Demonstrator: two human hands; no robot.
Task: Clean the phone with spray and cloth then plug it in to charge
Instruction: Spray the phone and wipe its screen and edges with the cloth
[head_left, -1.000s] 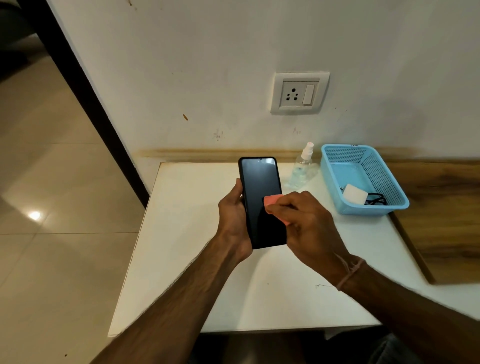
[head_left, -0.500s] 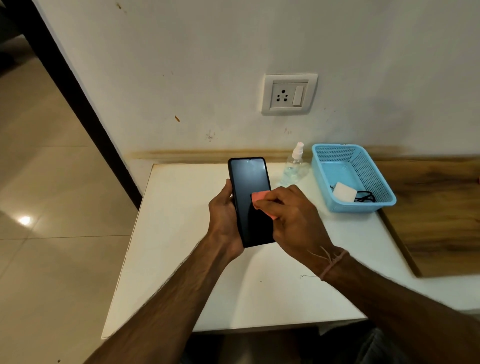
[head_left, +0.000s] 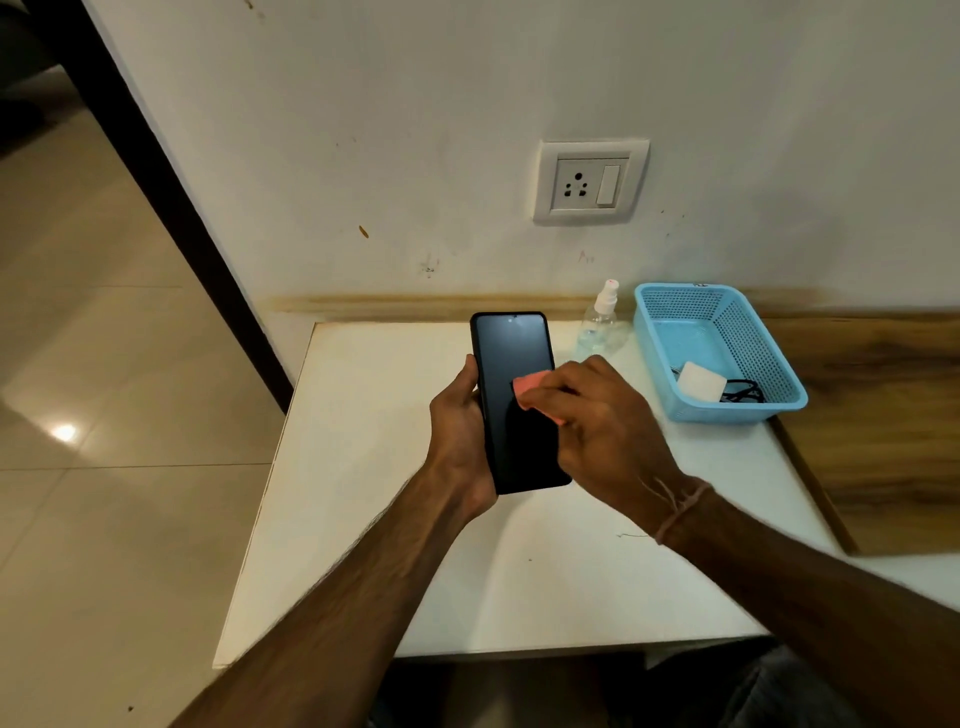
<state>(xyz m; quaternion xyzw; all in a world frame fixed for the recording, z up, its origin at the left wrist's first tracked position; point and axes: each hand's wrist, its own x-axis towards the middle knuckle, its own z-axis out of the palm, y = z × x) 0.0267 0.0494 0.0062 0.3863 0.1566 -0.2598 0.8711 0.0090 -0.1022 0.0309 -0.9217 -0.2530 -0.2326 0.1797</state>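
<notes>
Black phone (head_left: 511, 364), pink cloth (head_left: 527, 384), blue basket (head_left: 737, 332) on your white table (head_left: 384, 467).
Your phone's screen reads dark blue-grey inside a black frame; the cloth is coral pink. The basket is light blue, its walls patterned with fine holes, with 1 white charger (head_left: 700, 380) and a black cable (head_left: 744, 391) inside. The spray bottle (head_left: 602, 325) is clear with a white nozzle. A brown wood-grain panel (head_left: 883, 415) flanks the table.

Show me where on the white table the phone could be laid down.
Bare tabletop runs left of the left hand to the white table's left edge, and in front, between the forearms and the near edge. A patch lies between the right hand and the blue plastic mesh basket. Crowded: back right, where the clear spray bottle stands beside the basket.
</notes>
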